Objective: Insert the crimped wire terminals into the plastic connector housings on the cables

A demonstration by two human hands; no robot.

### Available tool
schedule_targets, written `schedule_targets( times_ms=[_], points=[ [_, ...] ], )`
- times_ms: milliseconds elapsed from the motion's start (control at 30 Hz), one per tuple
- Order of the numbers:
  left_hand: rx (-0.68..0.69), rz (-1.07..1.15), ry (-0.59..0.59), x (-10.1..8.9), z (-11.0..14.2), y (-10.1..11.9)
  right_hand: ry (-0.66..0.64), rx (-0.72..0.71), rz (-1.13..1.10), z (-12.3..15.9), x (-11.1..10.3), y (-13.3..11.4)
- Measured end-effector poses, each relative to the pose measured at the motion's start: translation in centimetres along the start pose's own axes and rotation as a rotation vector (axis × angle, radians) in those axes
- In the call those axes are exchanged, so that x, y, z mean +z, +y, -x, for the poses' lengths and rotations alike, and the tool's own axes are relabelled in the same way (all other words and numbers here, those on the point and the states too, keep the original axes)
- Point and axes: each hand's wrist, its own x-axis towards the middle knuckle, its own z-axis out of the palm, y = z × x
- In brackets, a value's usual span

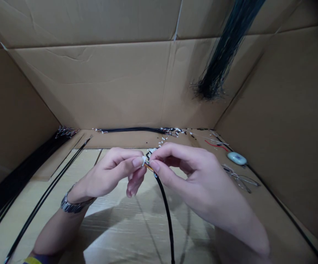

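1. Our left hand [110,170] pinches the small white plug [143,160] between thumb and forefinger; our right hand [192,179] seems to grasp the thin wires [148,167] just beside it.
2. We do best to keep the plug steady, grip the wires close to it and work in line, without tugging.
3. The plug looks pale and partly covered at our left fingertips; an orange-yellow strand shows between both hands.
4. Below our right fingertips, the black cable [166,205] curves downward.

Eyeglasses [240,178] lie near a pale oval object [237,158] beside a cardboard wall [288,121].
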Motion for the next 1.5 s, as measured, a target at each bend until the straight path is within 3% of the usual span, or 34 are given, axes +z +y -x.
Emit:
schedule_targets(
  times_ms=[267,433,667,833,1000,1267,1367,1500],
  points=[
    [-0.060,0.018,0.031,-0.2,-0.3,0.2,0.205,-0.325,0.360,0.2,1.5,0.4],
    [-0.139,0.101,0.018,-0.4,-0.6,0.2,0.171,-0.487,0.652,0.4,1.7,0.7],
    [-0.242,0.153,-0.008,-0.5,-0.9,0.4,0.109,-0.526,0.825,0.8,1.6,0.5],
    [-0.295,0.229,-0.069,-0.8,-1.2,0.1,0.039,-0.546,0.806,0.6,1.3,0.9],
    [-0.204,0.247,-0.051,-1.0,-1.3,-0.3,0.136,-0.539,0.656,-0.4,1.3,1.7],
    [-0.274,0.324,-0.087,-0.7,-1.5,-0.6,0.133,-0.654,0.816,0.0,1.9,1.4],
    [-0.240,0.340,-0.069,-0.5,-1.9,-0.9,0.151,-0.580,0.749,-0.4,1.6,1.7],
    [-0.027,0.112,-0.051,-0.3,-1.5,-0.8,0.122,-0.318,0.410,-0.8,0.8,1.8]
  ],
)
